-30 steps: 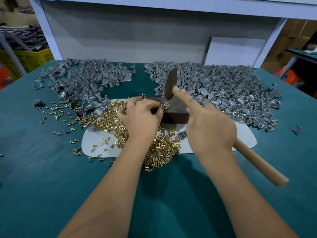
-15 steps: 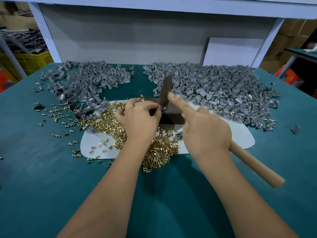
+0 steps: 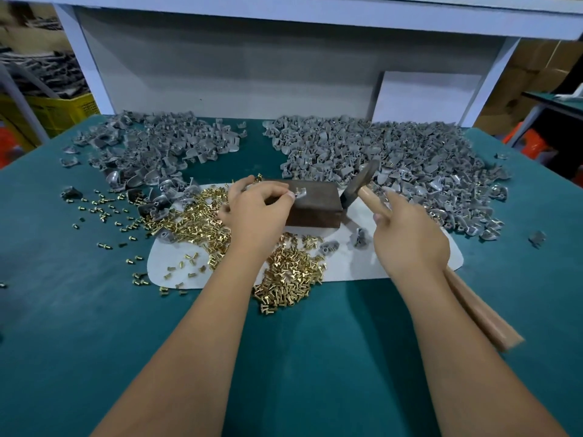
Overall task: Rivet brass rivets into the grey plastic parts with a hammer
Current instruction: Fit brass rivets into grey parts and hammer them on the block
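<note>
My left hand [image 3: 255, 209] pinches a small grey plastic part [image 3: 300, 193] on top of a dark metal block [image 3: 315, 205]. My right hand [image 3: 407, 234] grips the wooden handle of a hammer [image 3: 359, 186], whose head hangs just right of the block, off the part. A heap of brass rivets [image 3: 284, 272] spreads over a white mat [image 3: 362, 263] under and left of my left wrist.
Two big heaps of grey parts lie at the back, one to the left [image 3: 151, 149] and one to the right [image 3: 394, 152]. Loose rivets [image 3: 104, 212] scatter over the green table [image 3: 79, 326] at the left. A shelf frame stands behind. A yellow crate [image 3: 53, 111] sits far left.
The hammer head has swung off the block to its right side, and my right hand moved right with it. My left hand stays on the grey part.
</note>
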Demonstrator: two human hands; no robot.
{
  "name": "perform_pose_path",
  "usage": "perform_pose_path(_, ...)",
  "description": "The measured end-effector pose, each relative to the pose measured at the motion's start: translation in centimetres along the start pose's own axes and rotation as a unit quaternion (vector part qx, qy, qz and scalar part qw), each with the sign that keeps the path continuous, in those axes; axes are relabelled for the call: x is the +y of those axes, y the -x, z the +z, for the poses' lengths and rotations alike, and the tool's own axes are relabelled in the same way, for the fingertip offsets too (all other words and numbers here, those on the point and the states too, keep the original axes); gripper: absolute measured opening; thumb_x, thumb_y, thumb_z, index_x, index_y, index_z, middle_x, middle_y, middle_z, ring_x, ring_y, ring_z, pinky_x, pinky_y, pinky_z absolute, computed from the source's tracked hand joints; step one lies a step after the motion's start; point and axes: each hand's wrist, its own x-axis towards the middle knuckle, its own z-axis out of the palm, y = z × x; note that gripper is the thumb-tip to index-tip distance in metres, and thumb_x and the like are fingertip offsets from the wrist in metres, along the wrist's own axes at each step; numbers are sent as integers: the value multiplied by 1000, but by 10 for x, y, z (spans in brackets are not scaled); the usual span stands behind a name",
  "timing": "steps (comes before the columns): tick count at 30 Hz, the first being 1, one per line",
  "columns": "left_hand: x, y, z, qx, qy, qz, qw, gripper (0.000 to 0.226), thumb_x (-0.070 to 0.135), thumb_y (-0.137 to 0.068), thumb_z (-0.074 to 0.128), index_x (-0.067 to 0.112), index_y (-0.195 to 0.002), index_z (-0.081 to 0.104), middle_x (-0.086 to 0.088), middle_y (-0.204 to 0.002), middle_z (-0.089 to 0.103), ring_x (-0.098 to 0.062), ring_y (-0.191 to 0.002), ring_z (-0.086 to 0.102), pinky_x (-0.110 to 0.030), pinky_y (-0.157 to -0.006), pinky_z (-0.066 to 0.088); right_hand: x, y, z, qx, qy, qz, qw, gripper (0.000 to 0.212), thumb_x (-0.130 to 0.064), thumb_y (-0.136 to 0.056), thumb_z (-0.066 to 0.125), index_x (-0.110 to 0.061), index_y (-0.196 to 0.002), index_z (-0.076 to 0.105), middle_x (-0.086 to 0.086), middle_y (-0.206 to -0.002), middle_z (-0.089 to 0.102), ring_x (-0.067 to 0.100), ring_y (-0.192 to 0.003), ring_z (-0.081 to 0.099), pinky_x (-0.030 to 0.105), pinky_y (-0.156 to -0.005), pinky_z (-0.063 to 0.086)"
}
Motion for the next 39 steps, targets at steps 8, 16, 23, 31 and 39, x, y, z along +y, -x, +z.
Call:
perform_pose_path(8, 5, 6, -6, -39, 95, 16, 995, 23, 24, -88, 69, 36, -68, 68, 40, -90, 62, -2, -125, 33, -50, -115, 17, 3, 3, 8, -6, 34, -8, 999, 28, -28, -93, 49, -7, -91, 68, 11, -87, 54, 35, -99, 53, 33, -63, 37)
perform_pose_path(16, 10, 10, -10, -65, 117, 31, 991, 23, 23, -89, 67, 35, -69, 68, 34, -102, 66, -6, -131, 33, -53, -114, 17, -20, 12, 6, 60, -159, -112, 979, 26, -28, -93, 54, -20, -114, 66, -3, -101, 50, 14, -97, 42, 30, -82, 38)
perform_pose_path(23, 10, 9, -10, -64, 110, 45, 991, 22, 21, -89, 67, 36, -73, 69, 29, -107, 65, -6, -132, 31, -52, -115, 18, -58, 7, 8, -102, -399, -154, 898, 17, -26, -87, 64, -31, -103, 66, -18, -88, 64, -5, -84, 58, 19, -74, 49)
perform_pose_path(31, 6, 6, -11, -11, 89, 22, 996, 25, 24, -92, 62, 48, -84, 65, 59, -91, 43, 5, -121, 32, -49, -117, 17, -60, -62, 10, -43, -391, -75, 917, 26, -21, -85, 70, -25, -111, 66, -15, -86, 62, 1, -77, 59, 20, -71, 51)
perform_pose_path(39, 2, -1, 0, -6, 49, 44, 998, 33, 21, -93, 60, 52, -80, 61, 59, -89, 43, 5, -116, 31, -33, -107, 15, -52, -74, 33, 36, -198, 52, 978, 61, -33, -91, 54, -24, -146, 29, 8, -147, 34, 27, -135, 28, 45, -108, 28)
